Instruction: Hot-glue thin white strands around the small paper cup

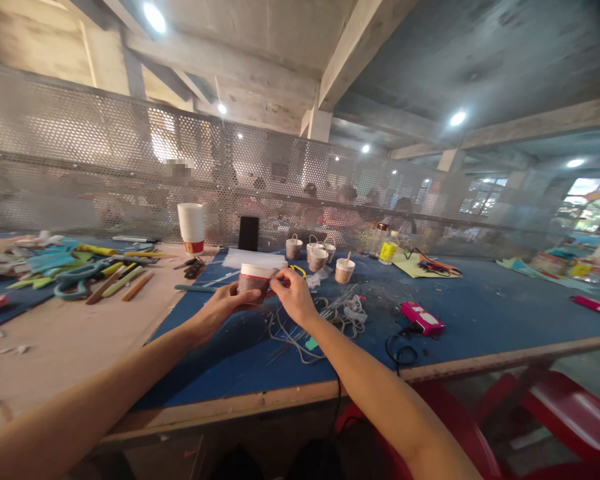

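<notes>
My left hand (230, 301) is wrapped around a white paper cup (255, 272) with a red line below its rim and a brownish covering around its side. The cup stands nearly upright above the blue table. At the cup's right side, the fingertips of my right hand (295, 293) are pinched together against the covering; whatever lies between them is too small to make out. Just below and right of that hand, a tangle of grey cord (353, 313) lies among thin clear strands. White sheets (255, 257) lie behind the cup.
Small covered cups with handles (294, 249) stand at the back, near a yellow-labelled bottle (389, 247). A stack of paper cups (191, 227) and a dark phone (249, 233) are by the perforated screen. Scissors (75, 283) lie left, a pink device (423, 319) right, red stools (570, 407) below.
</notes>
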`<state>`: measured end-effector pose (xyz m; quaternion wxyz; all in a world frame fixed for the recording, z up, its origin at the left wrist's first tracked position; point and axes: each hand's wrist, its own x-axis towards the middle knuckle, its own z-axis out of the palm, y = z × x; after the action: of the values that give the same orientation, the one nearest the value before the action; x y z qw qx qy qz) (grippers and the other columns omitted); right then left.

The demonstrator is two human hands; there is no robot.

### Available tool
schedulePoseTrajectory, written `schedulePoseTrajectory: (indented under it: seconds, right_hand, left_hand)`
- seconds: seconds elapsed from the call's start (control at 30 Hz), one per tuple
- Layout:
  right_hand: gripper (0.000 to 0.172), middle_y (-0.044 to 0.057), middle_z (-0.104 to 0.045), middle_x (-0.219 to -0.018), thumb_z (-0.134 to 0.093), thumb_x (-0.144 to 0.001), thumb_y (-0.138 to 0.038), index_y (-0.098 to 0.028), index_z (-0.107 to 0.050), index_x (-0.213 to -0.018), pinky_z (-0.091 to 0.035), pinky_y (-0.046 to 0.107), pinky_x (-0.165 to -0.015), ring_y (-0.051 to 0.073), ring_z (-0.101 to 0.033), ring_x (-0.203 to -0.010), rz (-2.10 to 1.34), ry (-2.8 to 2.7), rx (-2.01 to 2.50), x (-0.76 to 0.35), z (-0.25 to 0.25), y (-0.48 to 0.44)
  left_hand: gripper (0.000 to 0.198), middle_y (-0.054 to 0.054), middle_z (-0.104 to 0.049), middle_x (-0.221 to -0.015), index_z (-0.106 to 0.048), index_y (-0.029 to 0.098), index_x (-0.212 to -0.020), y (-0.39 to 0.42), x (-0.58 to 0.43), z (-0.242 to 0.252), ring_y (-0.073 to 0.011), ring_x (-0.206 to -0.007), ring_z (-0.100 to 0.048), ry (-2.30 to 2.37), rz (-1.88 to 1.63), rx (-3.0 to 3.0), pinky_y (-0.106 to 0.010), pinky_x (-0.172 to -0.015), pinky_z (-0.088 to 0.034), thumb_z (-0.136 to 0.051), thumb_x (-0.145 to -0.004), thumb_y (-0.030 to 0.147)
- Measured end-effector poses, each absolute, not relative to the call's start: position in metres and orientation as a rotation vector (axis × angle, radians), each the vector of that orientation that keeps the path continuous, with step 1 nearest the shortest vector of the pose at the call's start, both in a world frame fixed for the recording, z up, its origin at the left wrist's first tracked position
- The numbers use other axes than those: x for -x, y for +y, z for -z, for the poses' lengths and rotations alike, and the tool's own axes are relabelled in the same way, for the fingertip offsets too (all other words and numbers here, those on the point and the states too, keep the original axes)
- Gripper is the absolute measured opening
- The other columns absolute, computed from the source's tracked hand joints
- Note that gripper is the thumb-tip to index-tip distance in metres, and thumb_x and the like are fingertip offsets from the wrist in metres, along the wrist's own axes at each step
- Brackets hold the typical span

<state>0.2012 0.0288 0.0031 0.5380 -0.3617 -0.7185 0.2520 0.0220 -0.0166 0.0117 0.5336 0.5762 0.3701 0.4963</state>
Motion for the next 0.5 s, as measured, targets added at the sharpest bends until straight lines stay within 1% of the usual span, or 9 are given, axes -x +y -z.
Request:
schedulePoseTrajectory:
  seconds: [0.07, 0.17, 0.27, 0.33, 0.4, 0.5]
  right_hand:
    - [0.013, -0.001, -0.064, -0.075, -0.057, -0.084, -0.029, -0.023, -0.056, -0.073, -0.052, 0.028, -0.074, 0.017, -0.065, -0.072, -0.636, -1.7, 0.857, -0.201, -0.003, 0.03]
    - [0.017, -0.001, -0.064, -0.078, -0.059, -0.087, -0.035, -0.022, -0.056, -0.076, -0.053, 0.029, -0.074, 0.016, -0.067, -0.068, -0.675, -1.685, 0.834, -0.201, -0.001, 0.03]
    - [0.023, 0.001, -0.064, -0.082, -0.062, -0.088, -0.041, -0.022, -0.057, -0.075, -0.054, 0.03, -0.073, 0.015, -0.066, -0.065, -0.618, -1.686, 0.821, -0.201, 0.0, 0.029]
    - [0.024, 0.001, -0.064, -0.085, -0.064, -0.087, -0.041, -0.022, -0.058, -0.075, -0.053, 0.03, -0.073, 0.014, -0.065, -0.063, -0.587, -1.694, 0.816, -0.2, 0.001, 0.028]
    - [0.023, 0.002, -0.064, -0.087, -0.064, -0.087, -0.04, -0.021, -0.058, -0.076, -0.053, 0.03, -0.073, 0.014, -0.065, -0.063, -0.595, -1.7, 0.814, -0.2, 0.001, 0.027]
    - [0.021, 0.002, -0.065, -0.088, -0.062, -0.088, -0.041, -0.022, -0.06, -0.08, -0.053, 0.029, -0.073, 0.015, -0.066, -0.068, -0.613, -1.721, 0.813, -0.199, 0.001, 0.026]
  left_hand:
    - [0.043, -0.014, -0.076, -0.115, -0.075, 0.017, -0.113, -0.014, -0.021, -0.009, -0.0325, -0.107, -0.069, 0.902, -1.181, -1.362, -0.041, -0.09, -0.052, -0.08, -0.075, 0.037]
    - [0.046, -0.013, -0.076, -0.113, -0.072, 0.018, -0.116, -0.009, -0.019, -0.003, -0.0278, -0.096, -0.072, 0.919, -1.179, -1.342, -0.037, -0.084, -0.053, -0.08, -0.075, 0.038]
    - [0.046, -0.011, -0.076, -0.107, -0.07, 0.019, -0.116, -0.004, -0.017, 0.001, -0.0242, -0.086, -0.073, 0.901, -1.214, -1.295, -0.036, -0.079, -0.054, -0.081, -0.075, 0.039]
    - [0.045, -0.01, -0.076, -0.105, -0.07, 0.018, -0.115, -0.002, -0.015, 0.003, -0.0233, -0.084, -0.073, 0.882, -1.218, -1.262, -0.035, -0.079, -0.054, -0.08, -0.076, 0.038]
    - [0.042, -0.011, -0.075, -0.107, -0.069, 0.018, -0.115, -0.001, -0.015, 0.004, -0.0227, -0.085, -0.072, 0.847, -1.219, -1.228, -0.035, -0.081, -0.055, -0.079, -0.078, 0.036]
    - [0.035, -0.01, -0.075, -0.106, -0.07, 0.018, -0.111, 0.001, -0.015, 0.003, -0.0214, -0.083, -0.072, 0.801, -1.217, -1.158, -0.034, -0.08, -0.055, -0.078, -0.08, 0.032]
